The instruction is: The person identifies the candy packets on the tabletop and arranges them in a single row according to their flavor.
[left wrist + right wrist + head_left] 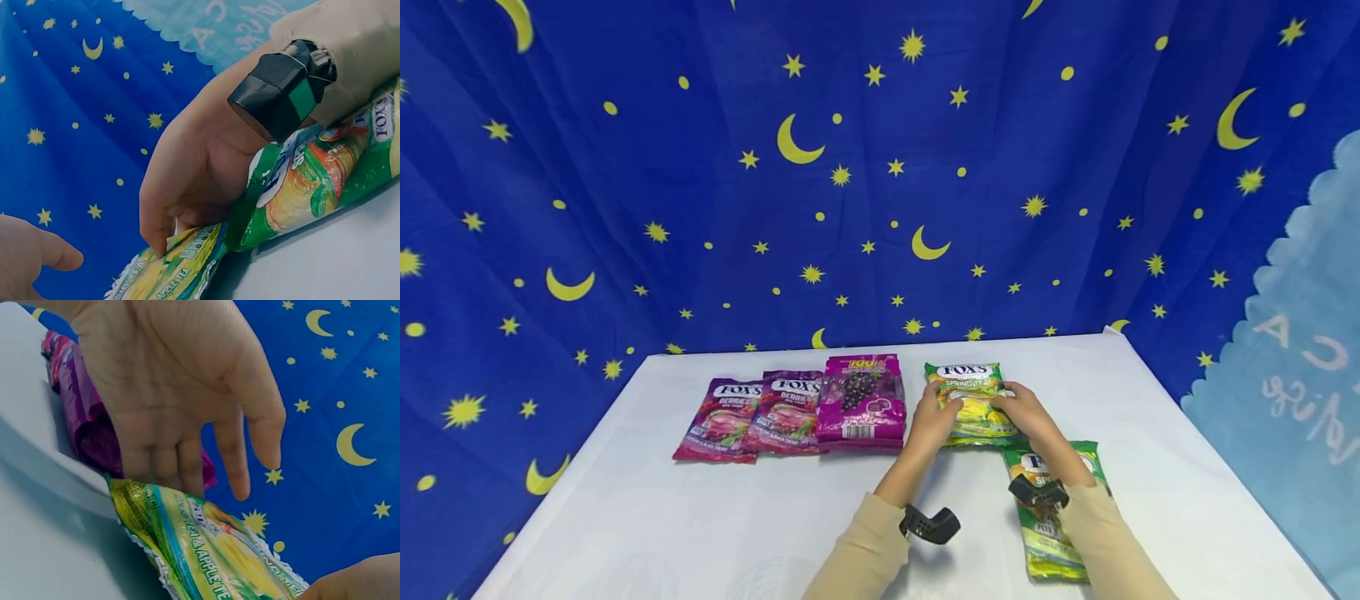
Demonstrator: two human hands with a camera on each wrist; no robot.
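Note:
A green and yellow candy bag [973, 408] marked Fox's Spring Tea is between both hands, towards the back of the table. My right hand [1033, 414] grips its right edge, thumb on the front; the curled fingers [159, 240] show in the left wrist view. At the left edge is my left hand [932, 423]. Its fingers [165, 464] extend straight and reach behind the bag's edge in the right wrist view, with the thumb apart from it. Below my right forearm lies another green Spring Tea bag [1052, 562], partly covered by the wrist and sleeve.
Left of my left hand stands a purple grape candy bag [861, 408]. Two Fox's Berries bags [722, 421] overlap beside it. All are on a white table [700, 525], with a blue star-and-moon curtain [865, 192] behind and a light blue cloth [1292, 350] at right.

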